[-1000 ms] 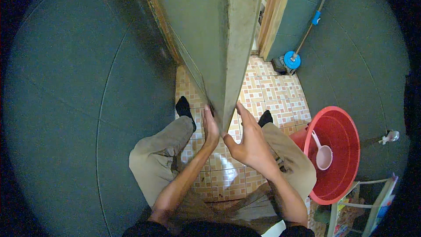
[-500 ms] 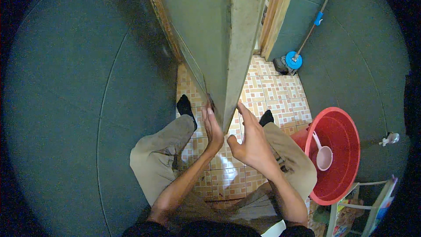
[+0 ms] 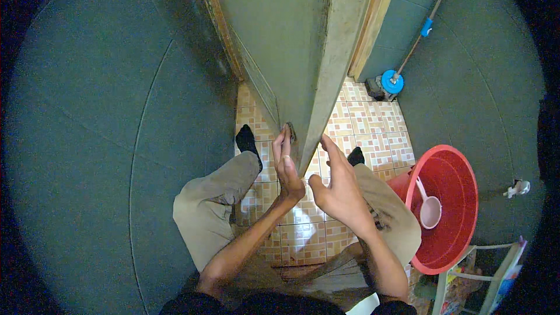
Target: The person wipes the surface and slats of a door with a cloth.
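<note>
A grey-green door [image 3: 274, 41] stands in front of me with its worn, pale edge [image 3: 335, 58] turned toward me. My left hand [image 3: 287, 166] is at the door's left face, low down. Its fingers point upward, their tips beside a small dark fitting [image 3: 291, 132] whose kind I cannot make out. On the other side of the edge is my right hand [image 3: 343, 189], fingers stretched forward and thumb apart. Its fingertips are at the door's right side, partly hidden behind the edge; whether they press on it I cannot tell.
A red tub [image 3: 446, 245] with a pale pink dipper [image 3: 430, 213] stands to my right, near a small rack [image 3: 466, 280]. A mop [image 3: 392, 81] leans by the wooden door frame [image 3: 376, 17]. Dark green walls [image 3: 81, 140] flank the tiled floor [image 3: 303, 239].
The door has swung a little to the right, narrowing the gap at its frame. My left hand has moved right with it and turned at the wrist; my right hand has shifted slightly right.
</note>
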{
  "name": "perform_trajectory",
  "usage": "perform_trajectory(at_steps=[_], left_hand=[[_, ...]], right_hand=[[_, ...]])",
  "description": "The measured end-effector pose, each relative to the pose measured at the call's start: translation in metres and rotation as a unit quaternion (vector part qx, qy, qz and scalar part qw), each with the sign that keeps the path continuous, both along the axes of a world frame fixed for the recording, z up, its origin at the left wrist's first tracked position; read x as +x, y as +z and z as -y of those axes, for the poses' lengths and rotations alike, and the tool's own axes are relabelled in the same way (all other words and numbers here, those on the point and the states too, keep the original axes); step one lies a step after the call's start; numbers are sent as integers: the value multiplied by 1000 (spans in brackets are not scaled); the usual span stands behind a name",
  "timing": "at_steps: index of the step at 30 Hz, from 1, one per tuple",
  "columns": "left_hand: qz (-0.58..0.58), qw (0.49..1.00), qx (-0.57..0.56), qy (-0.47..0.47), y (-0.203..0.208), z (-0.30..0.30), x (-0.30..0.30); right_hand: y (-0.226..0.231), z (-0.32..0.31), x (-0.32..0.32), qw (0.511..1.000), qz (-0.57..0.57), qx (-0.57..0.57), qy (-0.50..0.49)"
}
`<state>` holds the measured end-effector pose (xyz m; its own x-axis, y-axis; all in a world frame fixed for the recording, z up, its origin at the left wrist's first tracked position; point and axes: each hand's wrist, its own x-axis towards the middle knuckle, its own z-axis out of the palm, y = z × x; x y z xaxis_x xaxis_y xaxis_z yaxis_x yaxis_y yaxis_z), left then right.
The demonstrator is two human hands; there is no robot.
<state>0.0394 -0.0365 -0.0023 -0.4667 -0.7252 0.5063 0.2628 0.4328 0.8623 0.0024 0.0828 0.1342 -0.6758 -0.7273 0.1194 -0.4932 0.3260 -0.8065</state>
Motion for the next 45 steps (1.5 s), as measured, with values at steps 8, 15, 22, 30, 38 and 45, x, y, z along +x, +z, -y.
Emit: perform_trajectory(at_steps=[8, 15, 22, 30, 38, 45], left_hand=[[96, 921, 372, -61, -51, 26, -12], [97, 995, 20, 1, -5, -1, 1], [8, 989, -149, -20, 23, -1, 5], [95, 970, 223, -22, -24, 14, -10], [148, 982, 109, -48, -23, 16, -6], [41, 991, -130, -8, 18, 8, 3]], right_hand=[[6, 4, 0, 1000, 27, -1, -14], [9, 1, -2, 999, 42, 2, -17], [13, 1, -2, 999, 43, -3, -14], [7, 2, 0, 999, 26, -7, -26], [7, 1, -3, 999, 43, -10, -12], [11, 1, -1, 999, 49, -11, -10]])
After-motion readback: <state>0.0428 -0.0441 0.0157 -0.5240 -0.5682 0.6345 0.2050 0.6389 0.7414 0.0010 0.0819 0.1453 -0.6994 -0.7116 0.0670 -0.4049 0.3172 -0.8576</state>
